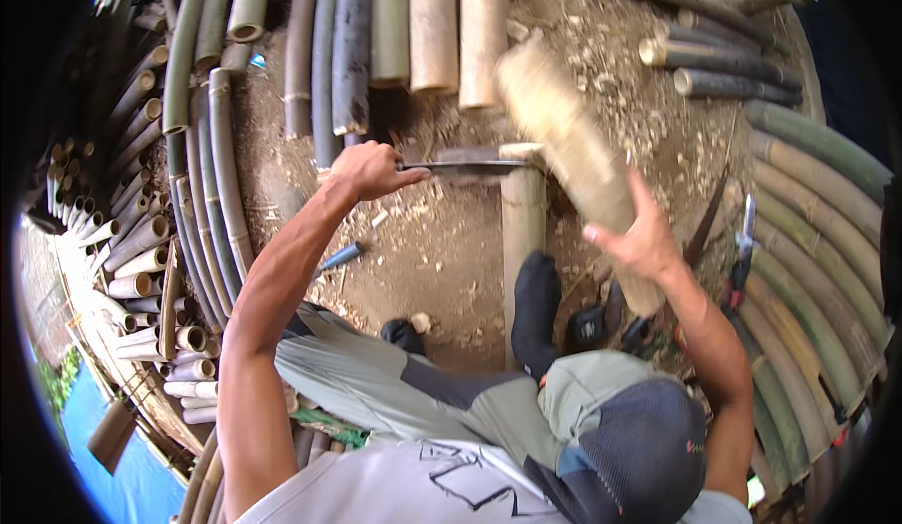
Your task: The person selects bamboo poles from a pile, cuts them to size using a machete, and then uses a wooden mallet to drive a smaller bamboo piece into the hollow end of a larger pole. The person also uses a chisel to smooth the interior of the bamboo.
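Note:
My left hand [366, 172] is closed round the handle of a long-bladed knife [470, 164]. Its blade lies across the far end of a pale bamboo pole [522, 209], where the edge meets the bamboo. My right hand [644, 233] grips a thick, light wooden club [568, 134], smeared by motion. The club is tilted, its far end up and to the left, just right of the blade. Alongside the pole rests a foot in dark footwear [536, 312].
Bamboo poles [435, 26] lie across the far side, with more stacked at left [141, 242] and right [799, 270]. A knife with a shiny blade [747, 223] is at the right. A blue tube-like piece [341, 256] lies among wood chips on the dirt ground [413, 270].

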`<state>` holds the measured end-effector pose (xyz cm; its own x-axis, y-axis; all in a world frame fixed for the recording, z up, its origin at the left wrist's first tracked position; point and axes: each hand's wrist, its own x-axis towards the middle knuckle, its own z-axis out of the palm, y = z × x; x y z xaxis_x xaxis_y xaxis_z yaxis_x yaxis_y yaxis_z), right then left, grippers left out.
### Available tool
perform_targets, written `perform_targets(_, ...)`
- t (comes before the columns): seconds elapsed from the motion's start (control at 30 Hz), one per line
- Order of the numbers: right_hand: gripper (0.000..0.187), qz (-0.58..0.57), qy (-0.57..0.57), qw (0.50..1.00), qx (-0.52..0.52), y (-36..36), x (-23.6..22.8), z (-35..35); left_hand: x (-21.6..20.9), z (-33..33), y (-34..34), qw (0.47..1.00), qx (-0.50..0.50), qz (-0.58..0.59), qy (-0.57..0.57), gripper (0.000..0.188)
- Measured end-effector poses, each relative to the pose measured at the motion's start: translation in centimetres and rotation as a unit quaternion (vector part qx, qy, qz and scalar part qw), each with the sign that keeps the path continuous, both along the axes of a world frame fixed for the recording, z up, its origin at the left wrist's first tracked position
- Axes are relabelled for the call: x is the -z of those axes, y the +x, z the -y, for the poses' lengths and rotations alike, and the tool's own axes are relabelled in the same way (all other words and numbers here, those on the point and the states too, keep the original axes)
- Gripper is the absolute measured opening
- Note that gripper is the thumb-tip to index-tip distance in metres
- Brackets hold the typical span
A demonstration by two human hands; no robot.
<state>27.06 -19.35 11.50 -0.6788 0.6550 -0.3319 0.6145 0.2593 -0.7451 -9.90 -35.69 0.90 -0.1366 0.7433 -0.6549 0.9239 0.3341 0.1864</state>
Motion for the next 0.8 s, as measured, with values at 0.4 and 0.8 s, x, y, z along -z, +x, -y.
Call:
perform_targets(0.4, 0.094, -0.116, -0.015, 0.993, 0.025, 1.6, -2.1, -2.2, -0.9, 8.0, 6.5, 0.978, -0.036, -0.061, 0.196, 0.038)
perform_targets(0.8, 0.086, 0.046, 0.346, 0.805, -0.479, 0.4, 2.6, -4.4, 0.9, 4.8, 4.6, 0.994, -0.052, -0.053, 0.083, 0.024)
